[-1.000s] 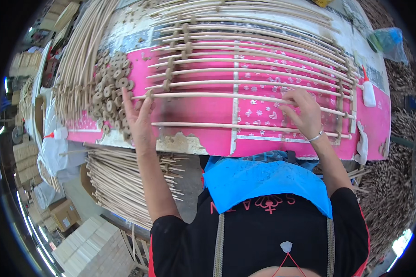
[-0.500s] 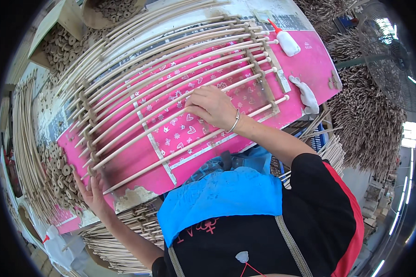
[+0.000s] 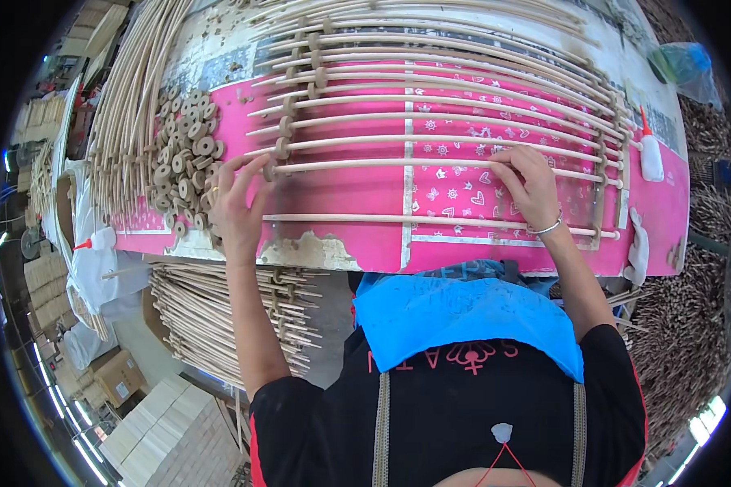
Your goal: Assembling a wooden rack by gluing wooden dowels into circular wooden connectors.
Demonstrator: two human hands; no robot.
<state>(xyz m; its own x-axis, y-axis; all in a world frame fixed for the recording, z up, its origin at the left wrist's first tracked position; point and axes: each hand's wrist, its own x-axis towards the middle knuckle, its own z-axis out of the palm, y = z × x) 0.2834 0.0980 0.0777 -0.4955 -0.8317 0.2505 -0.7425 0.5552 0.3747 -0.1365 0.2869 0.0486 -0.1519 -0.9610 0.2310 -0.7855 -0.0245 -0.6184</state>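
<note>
While the right hand (image 3: 532,188) pinches a wooden dowel (image 3: 382,165) near the worktop's (image 3: 341,195) front edge, apparently to steady it, the left hand (image 3: 237,207) grips a ring (image 3: 269,169) around its left end.

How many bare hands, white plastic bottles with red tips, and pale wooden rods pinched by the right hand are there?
Bare hands, left and right: 2
White plastic bottles with red tips: 2
Pale wooden rods pinched by the right hand: 1
Total: 5
</note>
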